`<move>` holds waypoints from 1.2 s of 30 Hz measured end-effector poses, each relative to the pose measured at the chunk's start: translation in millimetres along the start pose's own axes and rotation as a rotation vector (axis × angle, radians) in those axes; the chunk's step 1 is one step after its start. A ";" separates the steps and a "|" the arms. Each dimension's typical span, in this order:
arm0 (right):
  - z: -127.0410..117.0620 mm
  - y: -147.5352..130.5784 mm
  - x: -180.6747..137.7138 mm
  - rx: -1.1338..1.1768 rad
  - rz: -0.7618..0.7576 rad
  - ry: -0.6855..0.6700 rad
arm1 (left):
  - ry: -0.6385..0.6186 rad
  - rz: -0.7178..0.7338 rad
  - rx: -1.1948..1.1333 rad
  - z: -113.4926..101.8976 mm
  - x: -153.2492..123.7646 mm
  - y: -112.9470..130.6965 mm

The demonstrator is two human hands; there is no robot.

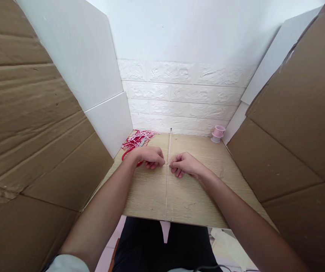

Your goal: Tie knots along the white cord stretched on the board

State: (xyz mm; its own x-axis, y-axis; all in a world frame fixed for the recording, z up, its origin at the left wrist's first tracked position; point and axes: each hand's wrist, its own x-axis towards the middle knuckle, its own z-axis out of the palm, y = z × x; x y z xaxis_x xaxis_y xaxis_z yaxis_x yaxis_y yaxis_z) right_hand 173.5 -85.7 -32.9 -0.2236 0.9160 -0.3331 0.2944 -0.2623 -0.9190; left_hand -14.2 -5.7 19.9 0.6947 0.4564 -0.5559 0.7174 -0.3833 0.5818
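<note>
A thin pale cord (167, 192) runs taut down the middle of a light wooden board (196, 196), from a pin at the far edge to the near edge. My left hand (150, 156) and my right hand (184, 164) meet at the cord about halfway along it. Both hands have their fingers curled, pinching fine strands tied around the cord. Under my left wrist lies something red, mostly hidden.
A tangle of red and white threads (138, 139) lies at the board's far left corner. A small pink spool (217, 133) stands at the far right. Cardboard walls (32, 128) close in left and right, and a white brick-pattern wall (179, 98) stands behind.
</note>
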 end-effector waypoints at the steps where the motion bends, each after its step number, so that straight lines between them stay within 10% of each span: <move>1: -2.2 0.1 -0.2 -0.015 0.005 -0.014 | -0.009 -0.010 0.009 -0.1 -0.6 0.7; 20: -31.6 -2.2 -14.0 -0.767 -0.208 -0.022 | -0.043 -0.050 -0.012 -1.2 -3.5 2.1; 26: -23.5 -3.9 -14.2 -0.766 -0.269 0.183 | 0.078 -0.054 -0.006 -1.0 -0.1 1.2; 36: -10.9 4.6 -2.8 -0.735 -0.385 0.161 | 0.061 0.056 -0.014 6.4 6.9 5.2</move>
State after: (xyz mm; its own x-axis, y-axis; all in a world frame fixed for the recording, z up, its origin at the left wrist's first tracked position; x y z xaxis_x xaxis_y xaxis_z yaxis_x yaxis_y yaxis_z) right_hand 185.6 -86.1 -33.9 -0.3131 0.9478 0.0602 0.7667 0.2897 -0.5730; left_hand -5.4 -9.7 15.3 0.7289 0.4828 -0.4853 0.6764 -0.3983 0.6196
